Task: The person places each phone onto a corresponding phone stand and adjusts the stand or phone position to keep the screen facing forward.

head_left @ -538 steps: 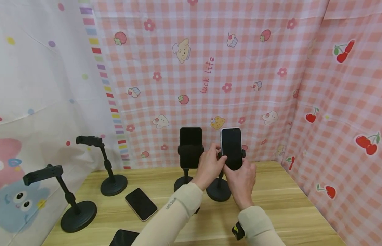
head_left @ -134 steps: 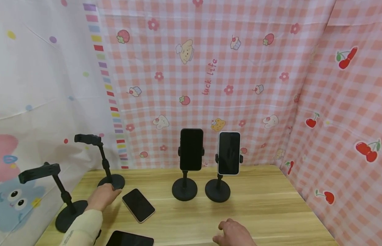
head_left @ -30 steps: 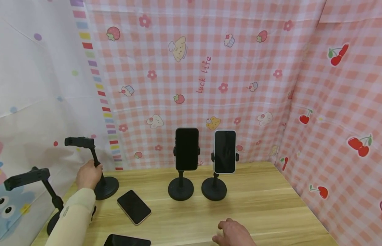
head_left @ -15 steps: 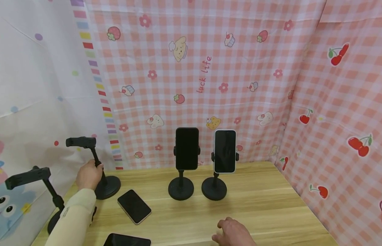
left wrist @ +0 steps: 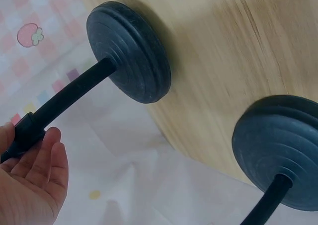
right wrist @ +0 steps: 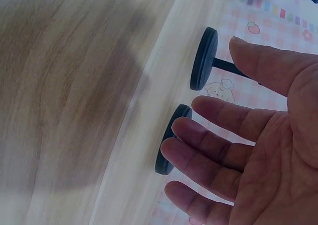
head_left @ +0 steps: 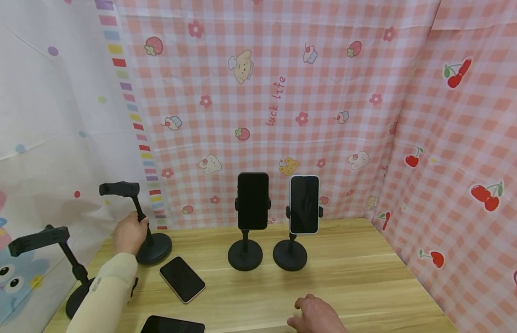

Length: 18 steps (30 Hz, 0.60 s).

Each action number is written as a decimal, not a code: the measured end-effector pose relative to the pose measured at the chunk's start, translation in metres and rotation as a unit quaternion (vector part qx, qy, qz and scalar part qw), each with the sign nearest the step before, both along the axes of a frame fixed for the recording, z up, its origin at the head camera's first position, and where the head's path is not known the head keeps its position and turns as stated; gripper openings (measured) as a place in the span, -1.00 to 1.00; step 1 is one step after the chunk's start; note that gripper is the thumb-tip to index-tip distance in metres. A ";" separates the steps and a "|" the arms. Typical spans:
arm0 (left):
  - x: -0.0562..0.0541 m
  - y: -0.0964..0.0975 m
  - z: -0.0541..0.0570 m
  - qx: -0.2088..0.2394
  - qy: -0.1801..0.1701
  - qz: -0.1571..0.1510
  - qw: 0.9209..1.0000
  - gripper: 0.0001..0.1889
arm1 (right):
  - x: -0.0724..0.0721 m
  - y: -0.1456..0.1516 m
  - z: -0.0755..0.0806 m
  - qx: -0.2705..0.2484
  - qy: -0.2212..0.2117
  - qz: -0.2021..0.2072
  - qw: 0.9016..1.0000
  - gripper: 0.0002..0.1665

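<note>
Black stand [head_left: 156, 249] within the left hand's [head_left: 129, 232] curled fingers [left wrist: 58, 164]

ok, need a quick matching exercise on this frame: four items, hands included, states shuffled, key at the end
1. left hand
2. right hand
3. white-edged phone
4. leftmost stand

A. held up by a round-based holder
B. has a clamp with no phone in it
C. gripping a stand's post
D. fingers apart, grasping nothing

Pairs: 1-C, 2-D, 3-A, 4-B
</note>
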<state>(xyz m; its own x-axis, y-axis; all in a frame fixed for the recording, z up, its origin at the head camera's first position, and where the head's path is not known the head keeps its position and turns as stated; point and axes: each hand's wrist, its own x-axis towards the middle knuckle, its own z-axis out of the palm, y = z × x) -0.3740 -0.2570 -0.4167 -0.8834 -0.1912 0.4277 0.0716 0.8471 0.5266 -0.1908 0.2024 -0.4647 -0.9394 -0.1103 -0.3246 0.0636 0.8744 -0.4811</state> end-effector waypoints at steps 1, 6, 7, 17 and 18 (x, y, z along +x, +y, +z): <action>0.000 0.002 0.000 0.000 0.001 -0.001 1.000 -0.71 | 0.000 0.000 0.000 0.000 0.000 0.000 1.000 -0.61; -0.001 0.011 0.002 -0.010 0.013 -0.010 1.000 -0.69 | 0.000 0.000 -0.001 0.001 -0.002 -0.001 1.000 -0.61; 0.000 0.013 0.002 -0.012 0.016 -0.013 1.000 -0.70 | 0.000 0.000 -0.001 0.001 -0.002 -0.001 1.000 -0.62; 0.000 0.040 0.010 -0.012 0.025 -0.045 0.999 -0.69 | 0.000 0.001 -0.003 -0.002 -0.002 -0.002 1.000 -0.62; -0.001 0.043 0.011 -0.011 0.026 -0.048 0.998 -0.70 | 0.000 0.001 -0.003 -0.003 -0.003 -0.002 1.000 -0.62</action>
<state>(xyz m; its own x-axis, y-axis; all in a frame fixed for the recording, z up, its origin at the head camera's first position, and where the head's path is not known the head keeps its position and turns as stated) -0.3746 -0.2138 -0.4058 -0.8735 -0.0960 0.4772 0.1809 0.8461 0.5013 -0.1907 0.2037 -0.4675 -0.9380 -0.1076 -0.3295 0.0705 0.8715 -0.4852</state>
